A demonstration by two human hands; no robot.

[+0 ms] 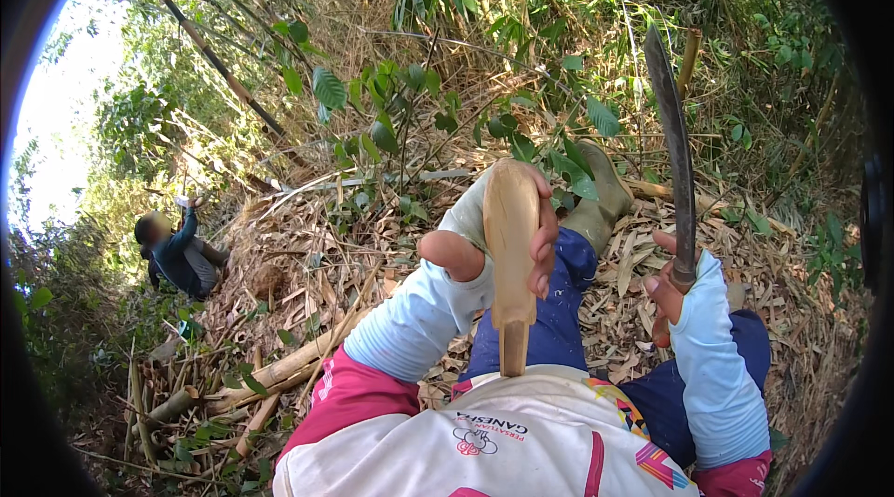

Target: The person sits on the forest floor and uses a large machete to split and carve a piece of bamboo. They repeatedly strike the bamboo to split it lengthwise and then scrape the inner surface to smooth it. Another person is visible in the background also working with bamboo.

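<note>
A shaved bamboo piece (509,245) is gripped upright in the closed left hand (535,236), braced against the body; a long knife (672,134) is clasped, blade raised, by the right hand (672,297).

The left hand (507,236) grips a carved piece of bamboo (510,255) upright at the middle, its lower end just above the person's lap; to its right the right hand (672,290) holds a long knife (672,138) pointing up; a boot (601,199) lies beyond, between the 2; cut bamboo poles (279,371) lie on the ground at lower left; another person (177,255) crouches far left, well apart, before the thicket
</note>
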